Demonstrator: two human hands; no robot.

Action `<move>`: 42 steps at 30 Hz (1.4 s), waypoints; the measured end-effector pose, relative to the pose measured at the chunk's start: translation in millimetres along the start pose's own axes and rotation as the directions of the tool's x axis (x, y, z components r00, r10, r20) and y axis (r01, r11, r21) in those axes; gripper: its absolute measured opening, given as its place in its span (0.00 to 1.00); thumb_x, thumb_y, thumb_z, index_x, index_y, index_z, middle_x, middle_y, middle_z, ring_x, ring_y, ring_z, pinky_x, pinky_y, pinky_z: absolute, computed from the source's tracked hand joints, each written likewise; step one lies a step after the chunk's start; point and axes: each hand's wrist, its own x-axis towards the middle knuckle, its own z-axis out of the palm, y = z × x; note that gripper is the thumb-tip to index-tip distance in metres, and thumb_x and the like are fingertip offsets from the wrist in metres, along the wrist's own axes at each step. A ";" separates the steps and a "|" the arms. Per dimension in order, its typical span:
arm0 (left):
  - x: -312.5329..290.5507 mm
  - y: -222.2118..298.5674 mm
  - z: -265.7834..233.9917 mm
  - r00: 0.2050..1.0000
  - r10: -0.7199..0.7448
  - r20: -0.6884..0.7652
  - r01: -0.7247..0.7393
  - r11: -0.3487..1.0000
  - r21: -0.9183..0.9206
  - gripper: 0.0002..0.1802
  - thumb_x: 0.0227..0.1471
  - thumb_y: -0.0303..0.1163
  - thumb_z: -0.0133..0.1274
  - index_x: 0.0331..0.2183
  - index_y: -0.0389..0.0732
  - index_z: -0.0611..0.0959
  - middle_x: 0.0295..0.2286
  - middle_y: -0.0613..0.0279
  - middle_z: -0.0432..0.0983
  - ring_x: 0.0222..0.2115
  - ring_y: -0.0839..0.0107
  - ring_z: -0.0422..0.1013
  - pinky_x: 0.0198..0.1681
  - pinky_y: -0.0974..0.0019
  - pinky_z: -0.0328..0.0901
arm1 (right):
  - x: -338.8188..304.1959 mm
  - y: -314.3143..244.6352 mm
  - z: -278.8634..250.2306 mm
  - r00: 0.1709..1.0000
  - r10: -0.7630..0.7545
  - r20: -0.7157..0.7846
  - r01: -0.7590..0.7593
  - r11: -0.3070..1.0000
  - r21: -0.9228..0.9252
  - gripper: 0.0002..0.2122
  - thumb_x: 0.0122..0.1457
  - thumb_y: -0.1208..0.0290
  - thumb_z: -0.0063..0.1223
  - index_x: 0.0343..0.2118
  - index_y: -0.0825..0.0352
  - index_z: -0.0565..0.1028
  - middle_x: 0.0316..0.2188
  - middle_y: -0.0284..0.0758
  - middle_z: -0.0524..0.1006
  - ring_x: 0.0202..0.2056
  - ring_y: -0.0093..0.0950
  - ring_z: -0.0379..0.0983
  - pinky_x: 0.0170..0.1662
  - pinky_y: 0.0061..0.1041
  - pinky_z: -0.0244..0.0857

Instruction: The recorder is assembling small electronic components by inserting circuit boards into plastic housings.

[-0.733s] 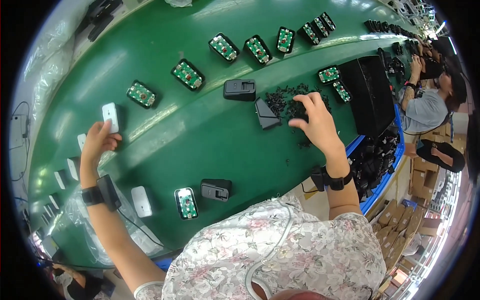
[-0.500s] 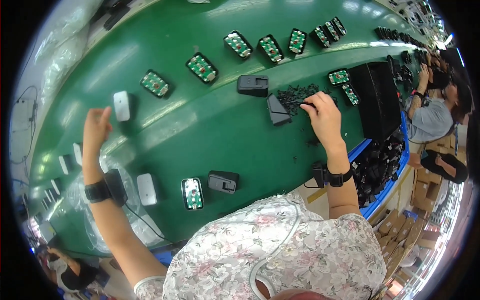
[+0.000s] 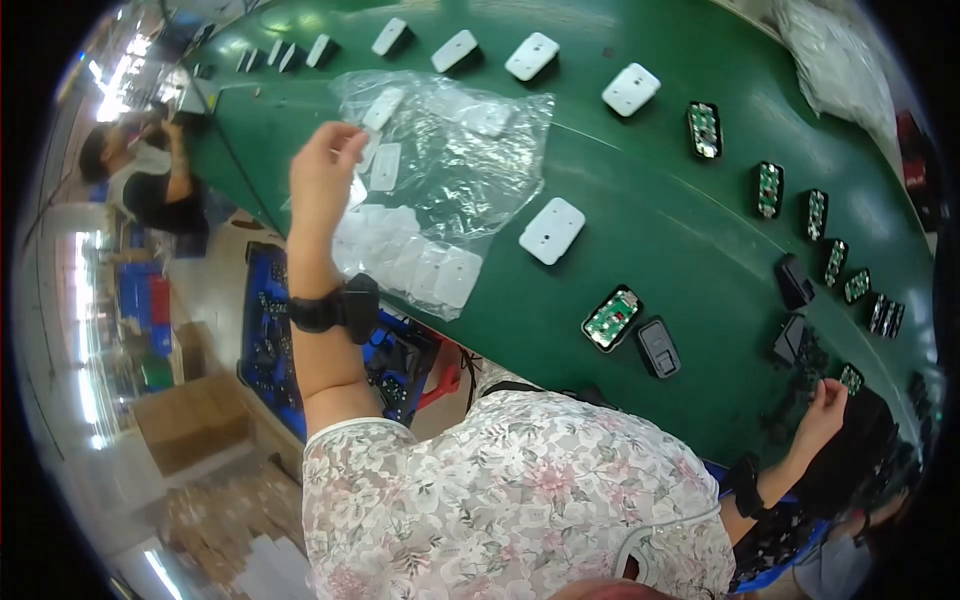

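My left hand is raised over a clear plastic bag that lies on the green table, its fingers loosely bent and nothing visible in them. White plastic covers lie on and in the bag beside it. At the far right, my right hand is pinched at the edge of a pile of small black pieces; a small dark piece shows at its fingertips. A black wedge-shaped housing stands next to that pile. Nearer me lie a black case with a green circuit board and a black charger-like case.
White-covered cases and open cases with circuit boards form a curved row along the table's far side. A black box stands by my right hand. Blue bins of black parts sit below the table edge. A co-worker is at left.
My view has swung to the left, bringing the bag of white covers nearer the middle. The left hand is now over the bag; the right hand stays at the black pile.
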 end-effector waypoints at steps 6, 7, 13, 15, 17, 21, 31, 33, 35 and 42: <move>-8.9 -58.4 35.8 0.993 0.102 0.066 -0.120 0.892 0.435 0.15 0.47 0.38 0.59 0.30 0.35 0.80 0.32 0.47 0.74 0.36 0.50 0.71 0.38 0.54 0.66 | 7.4 -17.8 7.1 0.999 0.024 -0.044 -0.011 0.963 0.269 0.08 0.61 0.72 0.50 0.40 0.68 0.74 0.32 0.28 0.74 0.32 0.16 0.70 0.34 0.16 0.64; -10.3 -58.5 44.4 0.993 0.100 0.063 -0.117 0.895 0.431 0.15 0.47 0.38 0.59 0.30 0.35 0.80 0.32 0.47 0.74 0.36 0.50 0.71 0.38 0.54 0.66 | 4.9 -31.6 8.2 1.000 0.014 -0.021 -0.006 0.932 0.362 0.08 0.61 0.72 0.50 0.41 0.69 0.74 0.32 0.28 0.74 0.32 0.16 0.70 0.35 0.15 0.64; -5.1 -73.8 66.5 0.999 0.048 -0.014 -0.036 0.884 0.465 0.26 0.42 0.40 0.64 0.38 0.32 0.73 0.33 0.39 0.72 0.35 0.44 0.70 0.38 0.54 0.66 | -14.8 -128.7 26.9 0.983 -0.048 0.179 -0.086 0.738 0.669 0.10 0.62 0.75 0.47 0.43 0.72 0.74 0.31 0.34 0.76 0.31 0.20 0.73 0.34 0.16 0.66; -3.9 -68.4 63.8 0.999 0.046 0.005 -0.045 0.936 0.350 0.25 0.42 0.38 0.64 0.38 0.34 0.73 0.33 0.40 0.72 0.35 0.45 0.70 0.38 0.54 0.65 | -15.5 -147.8 31.1 0.965 -0.079 0.250 -0.131 0.680 0.722 0.11 0.62 0.75 0.48 0.46 0.72 0.73 0.33 0.35 0.76 0.32 0.20 0.74 0.35 0.15 0.67; -3.3 -68.3 67.2 0.986 0.161 -0.051 -0.152 0.977 0.149 0.22 0.42 0.32 0.63 0.39 0.38 0.72 0.34 0.42 0.74 0.38 0.44 0.69 0.39 0.51 0.64 | -18.6 -178.4 40.2 0.967 -0.044 0.252 -0.170 0.626 0.761 0.10 0.60 0.76 0.50 0.43 0.72 0.72 0.29 0.33 0.75 0.30 0.20 0.73 0.33 0.15 0.65; -28.6 2.6 58.2 0.998 -0.034 0.048 0.047 0.953 -0.298 0.13 0.49 0.27 0.59 0.39 0.39 0.79 0.30 0.62 0.74 0.13 0.79 0.64 0.15 0.74 0.58 | -10.5 -218.0 57.0 0.845 -0.199 0.497 -0.349 0.499 0.794 0.04 0.59 0.76 0.50 0.35 0.70 0.72 0.23 0.33 0.74 0.23 0.19 0.68 0.28 0.15 0.61; -98.7 170.5 121.0 0.729 0.642 0.237 -0.428 0.698 -0.575 0.12 0.48 0.21 0.55 0.37 0.41 0.77 0.28 0.56 0.73 0.25 0.58 0.73 0.24 0.63 0.66 | -9.1 -249.9 71.6 0.765 -0.353 0.538 -0.440 0.324 0.838 0.05 0.60 0.77 0.50 0.37 0.72 0.71 0.31 0.37 0.74 0.28 0.25 0.74 0.30 0.18 0.67; -101.9 177.2 131.2 0.656 0.701 0.278 -0.446 0.658 -0.606 0.10 0.48 0.21 0.54 0.35 0.41 0.77 0.28 0.56 0.73 0.25 0.55 0.72 0.25 0.62 0.67 | -9.2 -247.3 74.5 0.764 -0.381 0.521 -0.424 0.313 0.850 0.05 0.60 0.76 0.50 0.36 0.71 0.71 0.31 0.35 0.73 0.29 0.24 0.74 0.30 0.19 0.67; -105.1 183.2 142.9 0.686 0.689 0.234 -0.431 0.644 -0.632 0.08 0.49 0.20 0.54 0.34 0.39 0.78 0.27 0.58 0.73 0.23 0.64 0.70 0.23 0.66 0.64 | -10.2 -247.7 75.1 0.780 -0.369 0.505 -0.427 0.275 0.861 0.05 0.60 0.76 0.49 0.36 0.72 0.72 0.32 0.35 0.73 0.29 0.24 0.73 0.30 0.18 0.67; -101.2 185.3 150.3 0.740 0.604 0.297 -0.313 0.699 -0.643 0.05 0.50 0.21 0.55 0.32 0.35 0.78 0.25 0.59 0.74 0.15 0.77 0.65 0.18 0.72 0.59 | -15.9 -244.0 70.7 0.841 -0.480 0.249 0.116 0.610 0.784 0.06 0.60 0.80 0.47 0.35 0.75 0.76 0.33 0.35 0.70 0.26 0.21 0.72 0.27 0.15 0.65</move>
